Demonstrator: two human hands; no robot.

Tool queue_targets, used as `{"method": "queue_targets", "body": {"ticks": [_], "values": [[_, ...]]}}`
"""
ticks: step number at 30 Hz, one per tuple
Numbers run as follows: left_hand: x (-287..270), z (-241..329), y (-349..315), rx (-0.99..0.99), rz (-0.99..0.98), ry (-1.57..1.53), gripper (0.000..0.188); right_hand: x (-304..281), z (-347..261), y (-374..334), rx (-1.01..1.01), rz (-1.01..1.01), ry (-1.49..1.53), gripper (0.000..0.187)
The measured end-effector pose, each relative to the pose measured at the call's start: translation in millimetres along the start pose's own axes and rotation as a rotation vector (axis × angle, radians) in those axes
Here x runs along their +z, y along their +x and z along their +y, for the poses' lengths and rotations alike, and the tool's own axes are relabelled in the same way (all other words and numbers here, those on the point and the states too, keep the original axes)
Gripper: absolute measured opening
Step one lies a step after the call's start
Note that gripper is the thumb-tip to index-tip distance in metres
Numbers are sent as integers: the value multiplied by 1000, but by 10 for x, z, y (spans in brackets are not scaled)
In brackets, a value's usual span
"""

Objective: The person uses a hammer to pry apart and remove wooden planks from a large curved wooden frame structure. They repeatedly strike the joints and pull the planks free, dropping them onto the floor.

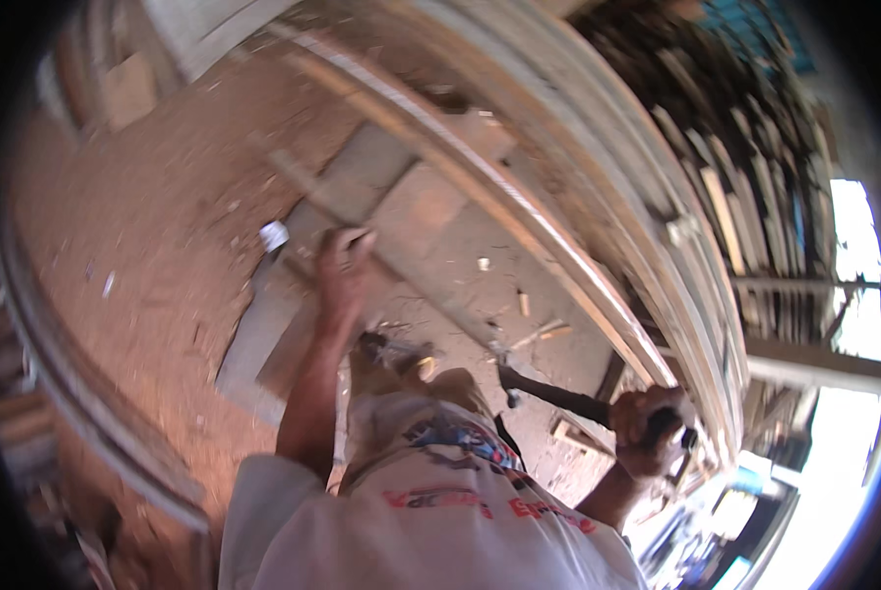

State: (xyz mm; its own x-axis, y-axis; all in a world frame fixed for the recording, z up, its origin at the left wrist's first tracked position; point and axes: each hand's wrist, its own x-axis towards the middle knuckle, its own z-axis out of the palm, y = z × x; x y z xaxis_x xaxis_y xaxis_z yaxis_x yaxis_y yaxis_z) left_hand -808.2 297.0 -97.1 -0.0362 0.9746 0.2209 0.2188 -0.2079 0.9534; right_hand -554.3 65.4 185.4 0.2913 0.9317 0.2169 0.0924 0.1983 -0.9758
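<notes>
My right hand (647, 428) is wrapped round the dark handle of what looks like a hammer (558, 395). Its dark head points inward, near my knees, and the butt of the handle shows at my fist. My left hand (347, 258) is raised in front of me with the fingers curled and thumb and forefinger close together. What they hold, if anything, cannot be made out. A long thin wooden strip (430, 297) runs slantwise behind that hand; whether the two touch is unclear. Motion blurs much of this.
Long planks (598, 128) lie stacked along the right, with a pale-edged board (499, 182) nearer me. Grey flat slabs (362, 167) lie on the reddish dirt floor (155, 226). Upright timber (745, 187) leans at the far right. Wood scraps (544, 332) litter the ground. A curved-looking beam (76, 393) borders the left.
</notes>
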Motion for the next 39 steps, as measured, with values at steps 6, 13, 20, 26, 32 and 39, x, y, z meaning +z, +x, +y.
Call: {"method": "queue_targets", "body": {"ticks": [6, 13, 20, 26, 32, 39], "values": [[289, 67, 129, -61, -37, 62, 12, -444, -11, 265, -15, 228, -16, 56], [103, 136, 82, -179, -67, 131, 18, -614, 243, 22, 15, 309, 62, 61], [123, 590, -431, -139, 93, 318, 27, -675, 506, 191, 56, 396, 286, 54], [-128, 882, -868, -264, 112, 398, 28, -396, 560, 663, -78, 116, 268, 49], [-151, 876, -900, -325, 130, 244, 33, 241, 500, 1109, -266, -186, 215, 50], [-259, 670, -475, -354, 97, 202, 32, 1092, 593, 1593, -318, -308, 245, 43]]}}
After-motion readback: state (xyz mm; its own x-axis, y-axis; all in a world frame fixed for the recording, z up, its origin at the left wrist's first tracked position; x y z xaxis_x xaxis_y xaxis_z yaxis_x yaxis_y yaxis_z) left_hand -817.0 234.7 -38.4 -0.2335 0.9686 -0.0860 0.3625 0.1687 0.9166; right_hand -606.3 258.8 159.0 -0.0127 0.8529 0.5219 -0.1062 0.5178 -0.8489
